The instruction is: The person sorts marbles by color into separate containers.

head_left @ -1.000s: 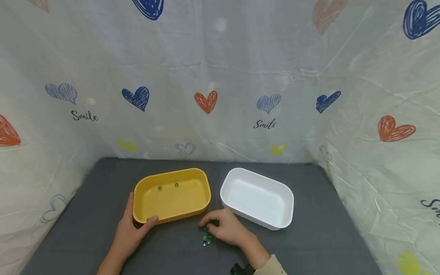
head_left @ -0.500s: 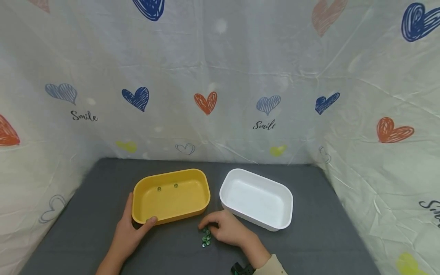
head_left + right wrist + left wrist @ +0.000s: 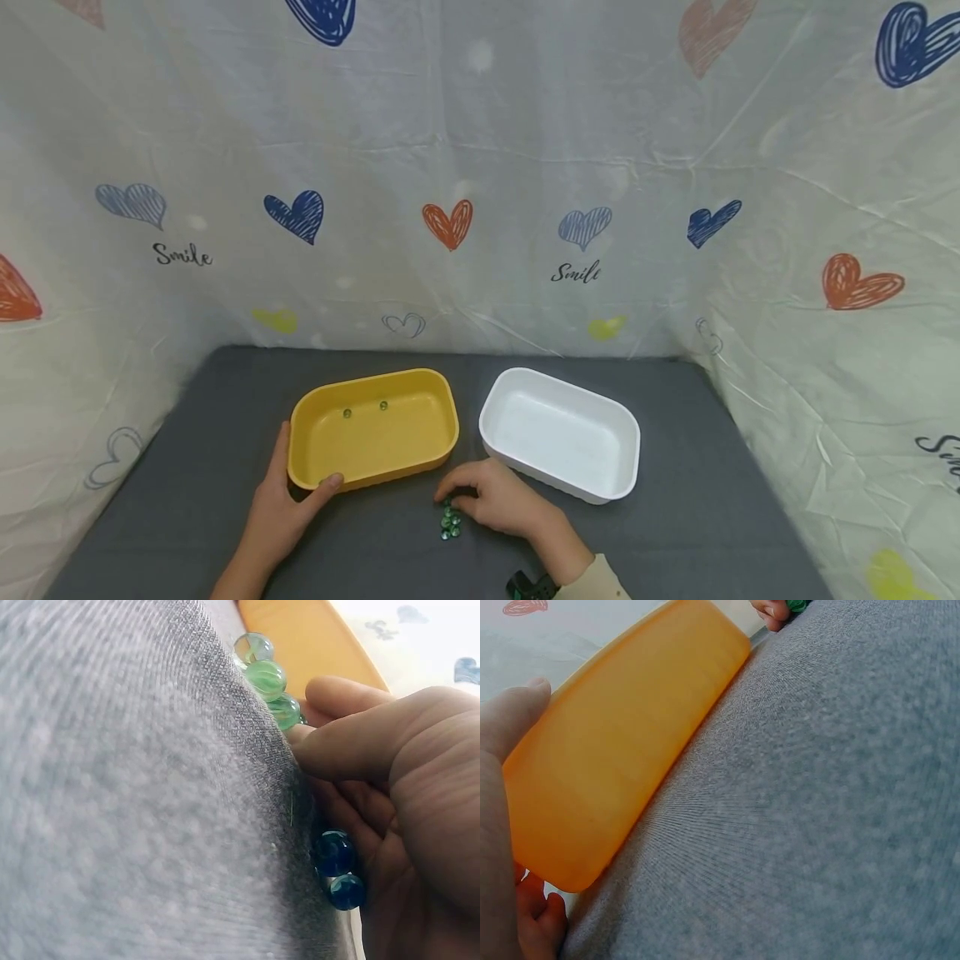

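Grip, left hand (image 3: 277, 510): holding the yellow tray (image 3: 367, 450) at its near left corner, thumb over the near rim, fingers along the left end. Inside that tray, in its far half: two small marbles (image 3: 347, 413), slightly apart. Next, on the grey cloth (image 3: 375, 554), near the tray's right end: one cluster of green marbles (image 3: 450, 523), several touching. Right hand (image 3: 501, 500): fingers bent over the cluster's far end, thumb and index close together; from my distant post I cannot tell whether a marble sits between them. Beside those fingers, in the right wrist view: two blue marbles (image 3: 335, 853) (resting on cloth or skin, I cannot say). Beyond: one white tray (image 3: 558, 437), set aslant. Far right: a pale curtain (image 3: 847, 375), printed with hearts.
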The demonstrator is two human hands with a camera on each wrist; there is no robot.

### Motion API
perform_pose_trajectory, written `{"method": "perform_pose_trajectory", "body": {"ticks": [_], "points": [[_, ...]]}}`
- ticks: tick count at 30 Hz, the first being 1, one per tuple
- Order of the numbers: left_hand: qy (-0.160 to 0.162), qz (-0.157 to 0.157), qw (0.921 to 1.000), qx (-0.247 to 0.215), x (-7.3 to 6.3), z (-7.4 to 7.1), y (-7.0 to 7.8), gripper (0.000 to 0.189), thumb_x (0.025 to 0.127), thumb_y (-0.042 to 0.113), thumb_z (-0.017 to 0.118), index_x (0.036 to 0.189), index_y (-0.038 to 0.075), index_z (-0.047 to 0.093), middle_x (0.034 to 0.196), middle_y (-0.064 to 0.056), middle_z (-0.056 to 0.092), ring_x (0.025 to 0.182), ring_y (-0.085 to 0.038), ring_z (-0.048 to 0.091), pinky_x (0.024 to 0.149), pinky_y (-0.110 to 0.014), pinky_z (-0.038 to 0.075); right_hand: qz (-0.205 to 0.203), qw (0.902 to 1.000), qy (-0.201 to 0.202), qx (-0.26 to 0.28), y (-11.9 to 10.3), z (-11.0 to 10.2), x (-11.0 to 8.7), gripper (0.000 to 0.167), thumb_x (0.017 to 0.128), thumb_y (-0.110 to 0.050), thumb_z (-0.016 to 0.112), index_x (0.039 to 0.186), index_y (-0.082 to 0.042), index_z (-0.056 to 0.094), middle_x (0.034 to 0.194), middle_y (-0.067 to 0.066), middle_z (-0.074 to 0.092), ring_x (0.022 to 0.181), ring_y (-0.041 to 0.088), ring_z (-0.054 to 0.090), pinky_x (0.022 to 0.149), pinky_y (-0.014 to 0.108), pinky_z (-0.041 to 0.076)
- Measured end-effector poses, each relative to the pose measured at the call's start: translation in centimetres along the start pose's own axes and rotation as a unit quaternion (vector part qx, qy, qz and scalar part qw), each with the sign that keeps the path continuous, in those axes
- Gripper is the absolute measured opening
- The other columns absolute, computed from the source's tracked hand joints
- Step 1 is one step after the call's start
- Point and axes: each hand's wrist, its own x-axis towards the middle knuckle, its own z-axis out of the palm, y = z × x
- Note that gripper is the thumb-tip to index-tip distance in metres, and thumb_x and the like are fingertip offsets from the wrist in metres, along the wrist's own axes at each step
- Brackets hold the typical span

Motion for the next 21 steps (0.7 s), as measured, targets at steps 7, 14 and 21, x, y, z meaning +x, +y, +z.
{"method": "perform_pose_trajectory", "body": {"ticks": [7, 14, 21], "points": [[0.000, -0.003, 1.0000, -0.001, 0.00, -0.08, 0.05, 0.122, 0.100, 0.042, 0.082, 0.176, 0.019, -0.010, 0.181, -0.021, 0.007, 0.160, -0.049, 0.028, 0.110, -0.007, 0.027, 0.003, 0.9999, 0.006, 0.008, -0.27, 0.02, 0.06, 0.026, 0.099, 0.002, 0.076, 0.113, -0.017, 0.085, 0.115, -0.013, 0.078, 0.107, -0.001, 0.070, 0.094, 0.023, 0.057], [-0.007, -0.017, 0.9998, -0.001, 0.05, -0.07, 0.01, 0.124, 0.100, 0.045, 0.082, 0.176, 0.021, -0.013, 0.181, -0.021, 0.005, 0.160, -0.049, 0.028, 0.116, -0.070, 0.035, 0.003, 0.9998, 0.008, 0.021, -0.11, 0.14, 0.03, 0.022, 0.103, -0.002, 0.074, 0.115, -0.016, 0.085, 0.116, -0.012, 0.079, 0.109, 0.004, 0.072, 0.095, 0.023, 0.057], [-0.010, -0.022, 0.9997, 0.001, 0.07, -0.10, 0.00, 0.125, 0.100, 0.047, 0.082, 0.175, 0.022, -0.015, 0.182, -0.020, 0.004, 0.160, -0.049, 0.027, 0.117, -0.071, 0.035, 0.015, 0.9995, 0.020, 0.017, 0.16, 0.29, 0.05, 0.018, 0.105, -0.010, 0.076, 0.117, -0.019, 0.085, 0.116, -0.016, 0.078, 0.109, 0.001, 0.071, 0.096, 0.024, 0.057]]}}
